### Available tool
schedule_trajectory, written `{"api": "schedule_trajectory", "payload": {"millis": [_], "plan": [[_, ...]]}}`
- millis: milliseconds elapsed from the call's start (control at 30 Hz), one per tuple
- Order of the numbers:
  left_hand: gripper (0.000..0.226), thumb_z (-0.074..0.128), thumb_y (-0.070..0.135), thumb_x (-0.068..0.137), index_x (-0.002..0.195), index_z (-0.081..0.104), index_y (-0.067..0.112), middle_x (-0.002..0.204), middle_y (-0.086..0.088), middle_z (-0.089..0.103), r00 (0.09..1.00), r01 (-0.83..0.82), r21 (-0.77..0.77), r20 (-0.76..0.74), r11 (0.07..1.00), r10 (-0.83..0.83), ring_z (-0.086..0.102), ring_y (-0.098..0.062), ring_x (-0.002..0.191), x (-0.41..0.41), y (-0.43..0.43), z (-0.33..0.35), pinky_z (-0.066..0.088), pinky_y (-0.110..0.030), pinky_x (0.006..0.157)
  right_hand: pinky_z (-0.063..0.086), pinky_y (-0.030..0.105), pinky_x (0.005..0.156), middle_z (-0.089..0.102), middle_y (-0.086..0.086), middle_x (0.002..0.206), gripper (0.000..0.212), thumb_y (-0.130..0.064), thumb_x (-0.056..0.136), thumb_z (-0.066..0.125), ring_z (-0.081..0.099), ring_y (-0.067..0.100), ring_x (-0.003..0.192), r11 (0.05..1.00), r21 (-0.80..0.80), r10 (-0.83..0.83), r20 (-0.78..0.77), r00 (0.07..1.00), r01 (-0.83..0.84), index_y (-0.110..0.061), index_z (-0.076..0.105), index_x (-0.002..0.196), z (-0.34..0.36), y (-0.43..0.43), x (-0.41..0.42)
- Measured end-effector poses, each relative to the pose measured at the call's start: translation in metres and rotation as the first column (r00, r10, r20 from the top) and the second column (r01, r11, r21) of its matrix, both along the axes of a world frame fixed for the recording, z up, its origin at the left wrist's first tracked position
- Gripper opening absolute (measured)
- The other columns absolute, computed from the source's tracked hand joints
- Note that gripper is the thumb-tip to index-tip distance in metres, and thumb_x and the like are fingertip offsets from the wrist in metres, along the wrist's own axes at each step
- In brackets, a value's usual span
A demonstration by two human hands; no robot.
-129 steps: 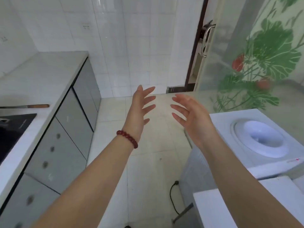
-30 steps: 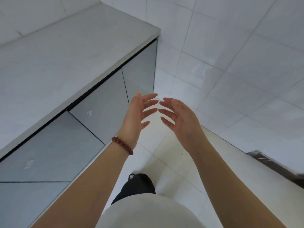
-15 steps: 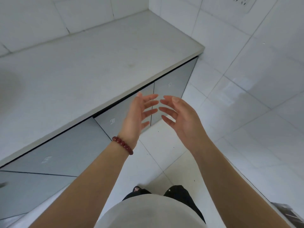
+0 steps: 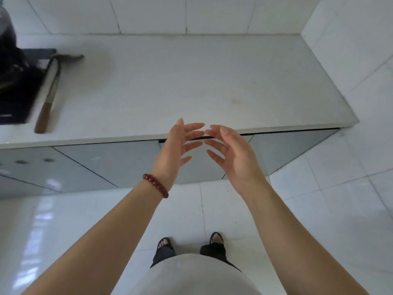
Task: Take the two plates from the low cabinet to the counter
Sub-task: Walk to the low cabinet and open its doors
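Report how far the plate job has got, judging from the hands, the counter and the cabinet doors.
Done: nothing; the white stone counter carries no plates, only a wooden-handled knife. In hand: nothing; left hand and right hand hover open and empty. Left: open the shut grey cabinet doors, take out both plates, set them on the counter.

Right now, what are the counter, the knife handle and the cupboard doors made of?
Counter: looks like pale polished stone or a man-made slab, smooth with a soft sheen. Knife handle: probably wood, being reddish brown and matte. Cupboard doors: glossy grey panels, maybe glass or lacquered board, since they mirror the light; I cannot tell which.
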State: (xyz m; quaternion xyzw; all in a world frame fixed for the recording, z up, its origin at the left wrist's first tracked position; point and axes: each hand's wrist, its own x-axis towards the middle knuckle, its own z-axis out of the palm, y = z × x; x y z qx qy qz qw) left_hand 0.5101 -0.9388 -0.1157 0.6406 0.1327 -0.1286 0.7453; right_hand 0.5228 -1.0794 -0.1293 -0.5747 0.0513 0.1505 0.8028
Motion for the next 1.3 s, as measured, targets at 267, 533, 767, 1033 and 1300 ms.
{"api": "schedule_trajectory", "payload": {"millis": [267,533,767,1033,1300], "plan": [[0.061,0.026,0.066,0.077,0.109,0.065,0.031,0.116,0.008,0.067,0.972,-0.232,0.021,-0.040,0.973,0.233,0.061,-0.014,0.109,0.006,0.003,-0.011,0.035,-0.048,0.104,0.049,0.030,0.080,0.071,-0.007,0.100,0.024,-0.040,0.076,0.061,0.065,0.014,0.099,0.984,0.035,0.179,-0.065,0.982,-0.178,-0.025,0.070,0.094,-0.018,0.003,0.037],[0.060,0.025,0.064,0.079,0.110,0.064,0.030,0.118,0.007,0.066,0.977,-0.214,0.054,-0.011,0.975,0.215,0.060,-0.013,0.109,0.012,0.059,-0.029,0.037,-0.045,0.103,0.050,0.036,0.088,0.072,-0.006,0.099,0.025,-0.040,0.077,0.062,0.065,0.017,0.102,0.987,0.018,0.160,-0.086,0.983,-0.160,-0.024,0.070,0.095,-0.041,0.062,0.042],[0.061,0.025,0.065,0.079,0.112,0.064,0.032,0.115,0.011,0.068,0.998,-0.058,0.052,0.016,0.997,0.057,0.061,-0.010,0.109,0.023,0.155,-0.043,0.038,-0.042,0.100,0.049,0.030,0.081,0.072,-0.007,0.100,0.027,-0.040,0.078,0.060,0.065,0.014,0.100,0.999,0.014,-0.028,-0.062,0.998,0.029,-0.023,0.069,0.097,-0.057,0.152,0.032],[0.056,0.024,0.062,0.081,0.110,0.064,0.035,0.115,0.011,0.067,0.996,0.076,0.089,0.030,0.993,-0.079,0.060,-0.007,0.108,0.027,0.242,-0.057,0.038,-0.037,0.096,0.048,0.029,0.080,0.071,-0.005,0.100,0.027,-0.040,0.078,0.060,0.065,0.014,0.099,0.961,0.039,-0.269,-0.112,0.957,0.275,-0.022,0.069,0.096,-0.080,0.227,0.015],[0.056,0.027,0.059,0.084,0.111,0.063,0.026,0.116,0.002,0.067,0.998,0.044,0.070,-0.036,0.997,-0.042,0.061,-0.012,0.107,0.023,0.262,-0.111,0.038,-0.042,0.101,0.049,0.029,0.080,0.071,-0.002,0.101,0.021,-0.029,0.091,0.051,0.065,0.014,0.098,0.941,0.035,-0.323,-0.197,0.926,0.336,-0.020,0.068,0.098,-0.125,0.253,0.010]]}}
